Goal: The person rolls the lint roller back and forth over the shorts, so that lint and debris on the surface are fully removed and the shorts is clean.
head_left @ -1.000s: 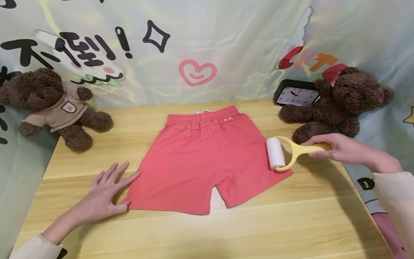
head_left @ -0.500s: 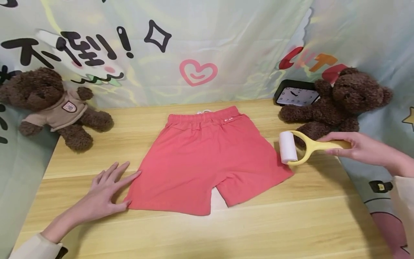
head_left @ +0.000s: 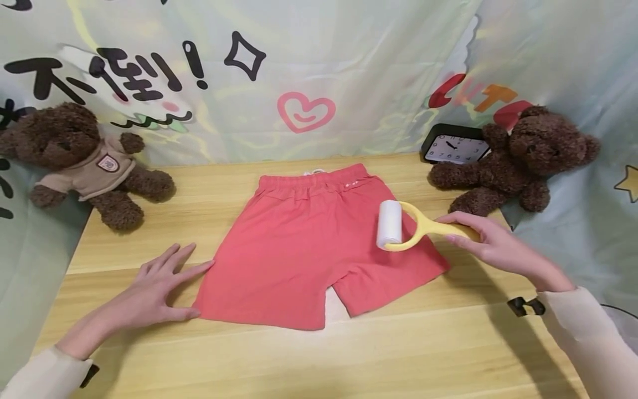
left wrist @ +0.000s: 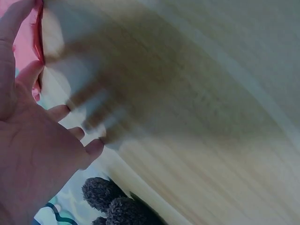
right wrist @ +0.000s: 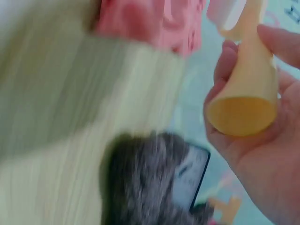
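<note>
Red shorts [head_left: 284, 249] lie flat on the wooden table, waistband toward the wall. My right hand [head_left: 498, 244] grips the yellow handle of a lint roller [head_left: 390, 224], whose white cylinder overlaps the right leg of the shorts in the head view. The right wrist view shows my fingers wrapped round the hollow end of the yellow handle [right wrist: 248, 84]. My left hand [head_left: 149, 291] is spread on the table at the left leg, its thumb and index fingertips right at the edge of the cloth. In the left wrist view the straight fingers of the left hand [left wrist: 42, 136] reach the red edge.
One brown teddy bear [head_left: 85, 160] in a beige shirt sits at the back left. Another teddy bear [head_left: 523, 160] sits at the back right, beside a black-framed clock [head_left: 456, 145]. A printed cloth backdrop [head_left: 369, 83] hangs behind the wooden table [head_left: 379, 360].
The lint roller first went right toward the outer edge of the shorts, then came back left over the right leg. My left hand stays nearly in place at the left leg's edge.
</note>
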`<state>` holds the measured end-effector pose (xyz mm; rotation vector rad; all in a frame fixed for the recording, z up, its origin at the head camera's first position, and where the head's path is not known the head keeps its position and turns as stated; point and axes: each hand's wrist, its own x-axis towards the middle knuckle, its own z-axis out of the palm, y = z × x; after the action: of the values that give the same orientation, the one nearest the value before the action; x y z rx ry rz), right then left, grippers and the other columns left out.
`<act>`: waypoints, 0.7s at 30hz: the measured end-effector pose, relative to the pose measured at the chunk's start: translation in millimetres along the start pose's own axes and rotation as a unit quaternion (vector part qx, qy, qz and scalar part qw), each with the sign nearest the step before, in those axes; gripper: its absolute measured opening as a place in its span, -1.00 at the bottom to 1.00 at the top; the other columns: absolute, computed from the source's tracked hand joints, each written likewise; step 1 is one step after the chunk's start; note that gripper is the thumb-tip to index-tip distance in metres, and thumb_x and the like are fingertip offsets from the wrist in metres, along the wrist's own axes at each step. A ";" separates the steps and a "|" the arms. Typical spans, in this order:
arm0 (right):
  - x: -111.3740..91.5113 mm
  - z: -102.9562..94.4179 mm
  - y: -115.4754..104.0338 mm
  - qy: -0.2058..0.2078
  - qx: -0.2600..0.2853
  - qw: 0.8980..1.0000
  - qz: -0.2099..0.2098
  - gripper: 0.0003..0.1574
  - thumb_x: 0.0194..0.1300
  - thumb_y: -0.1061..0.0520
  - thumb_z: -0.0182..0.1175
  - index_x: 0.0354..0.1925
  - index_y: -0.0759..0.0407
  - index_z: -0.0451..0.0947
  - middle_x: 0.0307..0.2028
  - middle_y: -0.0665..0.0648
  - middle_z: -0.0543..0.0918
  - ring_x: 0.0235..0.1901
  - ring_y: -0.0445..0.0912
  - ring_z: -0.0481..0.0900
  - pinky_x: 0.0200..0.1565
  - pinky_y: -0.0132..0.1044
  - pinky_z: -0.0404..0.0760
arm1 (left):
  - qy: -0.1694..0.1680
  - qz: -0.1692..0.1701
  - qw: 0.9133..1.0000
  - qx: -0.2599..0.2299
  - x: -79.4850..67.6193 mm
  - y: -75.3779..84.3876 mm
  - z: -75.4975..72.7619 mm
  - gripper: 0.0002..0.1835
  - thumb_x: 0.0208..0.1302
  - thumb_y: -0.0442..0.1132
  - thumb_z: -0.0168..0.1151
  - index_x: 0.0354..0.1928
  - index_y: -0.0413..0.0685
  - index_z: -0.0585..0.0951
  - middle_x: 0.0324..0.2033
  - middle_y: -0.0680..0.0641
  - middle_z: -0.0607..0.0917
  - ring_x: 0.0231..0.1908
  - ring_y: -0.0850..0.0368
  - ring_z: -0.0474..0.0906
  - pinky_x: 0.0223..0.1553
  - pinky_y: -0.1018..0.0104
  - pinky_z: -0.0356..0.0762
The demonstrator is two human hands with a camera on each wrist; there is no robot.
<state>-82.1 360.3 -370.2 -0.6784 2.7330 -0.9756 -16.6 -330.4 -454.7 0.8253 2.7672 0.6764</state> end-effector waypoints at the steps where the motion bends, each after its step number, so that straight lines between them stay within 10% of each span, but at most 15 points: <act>1: 1.9 5.1 -3.9 0.000 0.001 1.000 -0.007 -0.53 0.54 0.29 0.35 0.32 -0.03 0.68 -0.04 -0.02 0.69 -0.23 -0.16 0.51 -0.20 -0.33 0.45 | -0.003 0.001 1.000 0.001 0.3 -0.7 -0.6 0.02 0.19 0.26 0.64 0.66 0.35 0.41 0.69 -0.30 0.08 0.59 -0.55 -0.06 0.17 -0.68 0.08; 8: 15.3 51.1 -38.6 0.036 0.004 0.999 -0.021 -0.57 0.53 0.17 0.41 0.30 -0.06 0.72 0.09 -0.08 0.77 -0.08 -0.20 0.60 0.00 -0.39 0.49 | -0.023 -0.003 1.000 0.001 2.8 -0.2 -6.2 -0.06 0.24 0.29 0.59 0.64 0.38 0.45 0.69 -0.28 0.08 0.60 -0.53 -0.05 0.18 -0.69 0.09; 21: 39.7 143.3 -114.7 0.029 0.040 0.997 -0.066 -0.55 0.48 -0.02 0.48 0.28 -0.11 0.71 -0.19 -0.22 0.64 -0.40 -0.23 0.50 -0.37 -0.26 0.56 | -0.018 -0.012 1.000 -0.005 11.6 -5.8 -9.5 -0.48 0.61 -0.03 0.33 0.54 0.43 0.58 0.67 -0.22 0.19 0.60 -0.41 0.03 0.18 -0.71 0.08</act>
<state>-33.3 183.0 -408.5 -0.8378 2.7103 -1.1438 -31.6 -331.8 -449.5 0.7937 2.7343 0.6646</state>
